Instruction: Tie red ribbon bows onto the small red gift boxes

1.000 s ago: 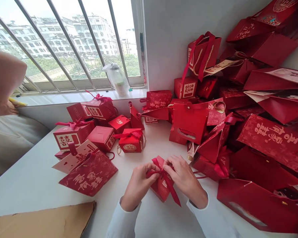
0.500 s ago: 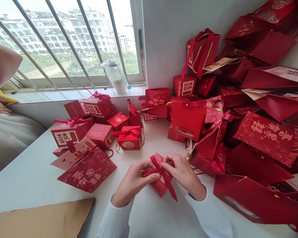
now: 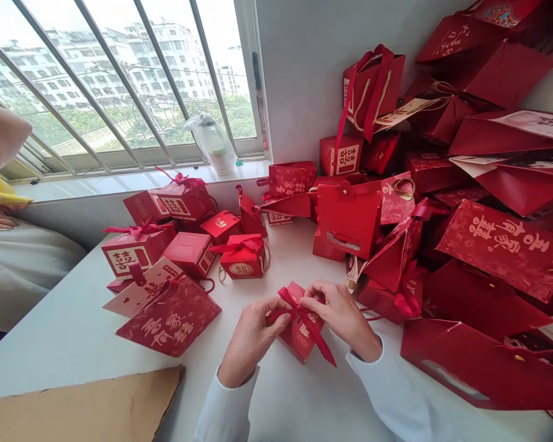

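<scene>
A small red gift box with pale gold characters stands on the white table between my hands. Across its top runs a red ribbon, gathered in a bow, with one tail hanging over the near side. My left hand pinches the ribbon's left loop between thumb and fingers. At the knot, my right hand grips the ribbon with thumb and forefinger, and its other fingers are curled. The fingertips of both hands almost meet over the box.
Several finished-looking red boxes stand at the back left, beside a leaning red card bag. Red bags and boxes pile up on the right. Brown cardboard lies front left. A bagged cup stands on the windowsill. Another person sits at far left.
My left hand's thumb has drawn in closer to the ribbon, and the bow looks a little tighter. The right hand stays at the knot. The whole view has shifted slightly.
</scene>
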`<act>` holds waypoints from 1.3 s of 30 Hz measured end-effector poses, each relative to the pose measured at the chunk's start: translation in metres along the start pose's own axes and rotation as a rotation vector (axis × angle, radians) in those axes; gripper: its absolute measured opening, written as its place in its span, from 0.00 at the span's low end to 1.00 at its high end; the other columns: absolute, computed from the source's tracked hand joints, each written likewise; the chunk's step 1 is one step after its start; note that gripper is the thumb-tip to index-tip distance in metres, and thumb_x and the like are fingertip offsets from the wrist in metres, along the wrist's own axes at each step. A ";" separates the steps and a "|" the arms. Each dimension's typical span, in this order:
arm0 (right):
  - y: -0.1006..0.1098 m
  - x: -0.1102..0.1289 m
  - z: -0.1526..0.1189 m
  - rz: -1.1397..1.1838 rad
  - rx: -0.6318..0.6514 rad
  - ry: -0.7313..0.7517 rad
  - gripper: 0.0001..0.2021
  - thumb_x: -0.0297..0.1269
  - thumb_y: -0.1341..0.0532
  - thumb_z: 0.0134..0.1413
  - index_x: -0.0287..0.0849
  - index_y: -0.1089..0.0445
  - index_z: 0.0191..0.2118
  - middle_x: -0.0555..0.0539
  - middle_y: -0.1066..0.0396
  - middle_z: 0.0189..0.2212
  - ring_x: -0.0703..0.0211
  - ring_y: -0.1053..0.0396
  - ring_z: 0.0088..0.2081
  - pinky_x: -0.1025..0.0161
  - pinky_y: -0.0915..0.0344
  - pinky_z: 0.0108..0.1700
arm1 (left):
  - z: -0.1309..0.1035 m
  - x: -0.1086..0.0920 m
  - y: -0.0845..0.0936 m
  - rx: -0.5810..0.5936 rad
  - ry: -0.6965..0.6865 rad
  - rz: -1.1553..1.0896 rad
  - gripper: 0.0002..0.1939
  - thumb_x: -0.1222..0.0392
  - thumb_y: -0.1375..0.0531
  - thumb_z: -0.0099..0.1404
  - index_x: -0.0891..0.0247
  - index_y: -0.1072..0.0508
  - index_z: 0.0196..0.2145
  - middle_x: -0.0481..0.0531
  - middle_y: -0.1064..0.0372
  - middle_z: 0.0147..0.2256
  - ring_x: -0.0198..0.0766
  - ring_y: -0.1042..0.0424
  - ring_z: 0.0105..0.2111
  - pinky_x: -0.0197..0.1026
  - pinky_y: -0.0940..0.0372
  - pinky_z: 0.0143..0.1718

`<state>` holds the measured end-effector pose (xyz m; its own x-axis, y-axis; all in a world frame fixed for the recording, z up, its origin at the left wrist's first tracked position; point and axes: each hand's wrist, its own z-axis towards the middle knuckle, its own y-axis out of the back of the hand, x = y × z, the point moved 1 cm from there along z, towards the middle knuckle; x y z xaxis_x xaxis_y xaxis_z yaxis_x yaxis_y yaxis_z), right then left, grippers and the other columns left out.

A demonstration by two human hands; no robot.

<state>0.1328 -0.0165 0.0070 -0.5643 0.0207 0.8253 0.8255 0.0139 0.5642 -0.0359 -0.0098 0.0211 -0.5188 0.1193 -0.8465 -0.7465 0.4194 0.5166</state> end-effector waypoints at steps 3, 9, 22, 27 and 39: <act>0.002 0.000 0.001 0.005 0.023 -0.010 0.10 0.37 0.44 0.50 0.41 0.35 0.21 0.53 0.34 0.20 0.64 0.39 0.24 0.67 0.47 0.28 | -0.008 -0.004 0.006 -0.098 -0.021 0.188 0.10 0.57 0.45 0.60 0.61 0.25 0.35 0.50 0.31 0.32 0.36 0.34 0.30 0.36 0.39 0.34; 0.003 -0.002 0.002 0.026 0.047 -0.007 0.10 0.39 0.43 0.50 0.41 0.34 0.22 0.52 0.33 0.21 0.64 0.39 0.25 0.67 0.47 0.28 | -0.009 -0.012 0.004 -0.325 -0.218 0.342 0.09 0.57 0.47 0.65 0.57 0.26 0.35 0.50 0.32 0.36 0.40 0.35 0.40 0.40 0.39 0.41; 0.003 -0.004 0.001 0.047 0.023 -0.002 0.09 0.37 0.43 0.50 0.41 0.33 0.22 0.53 0.33 0.21 0.63 0.38 0.25 0.67 0.47 0.28 | 0.003 0.002 -0.033 -0.437 -0.338 0.368 0.05 0.64 0.43 0.63 0.58 0.28 0.31 0.49 0.32 0.31 0.41 0.39 0.38 0.43 0.37 0.39; 0.003 -0.002 0.001 0.041 0.026 -0.015 0.09 0.36 0.43 0.50 0.41 0.33 0.22 0.52 0.32 0.21 0.63 0.37 0.26 0.67 0.45 0.30 | 0.001 0.011 -0.032 -0.419 -0.341 0.330 0.04 0.65 0.43 0.63 0.59 0.31 0.30 0.48 0.32 0.31 0.39 0.38 0.37 0.40 0.37 0.37; 0.009 -0.011 0.002 0.111 0.065 0.039 0.08 0.37 0.43 0.50 0.41 0.32 0.25 0.53 0.32 0.22 0.64 0.38 0.25 0.68 0.45 0.27 | -0.011 0.016 -0.020 -0.380 -0.094 0.139 0.11 0.53 0.48 0.66 0.59 0.30 0.32 0.48 0.30 0.32 0.37 0.33 0.34 0.38 0.39 0.36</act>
<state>0.1464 -0.0150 0.0029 -0.4677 -0.0131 0.8838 0.8806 0.0785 0.4672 -0.0341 -0.0260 -0.0009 -0.5980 0.2406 -0.7645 -0.7822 0.0331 0.6222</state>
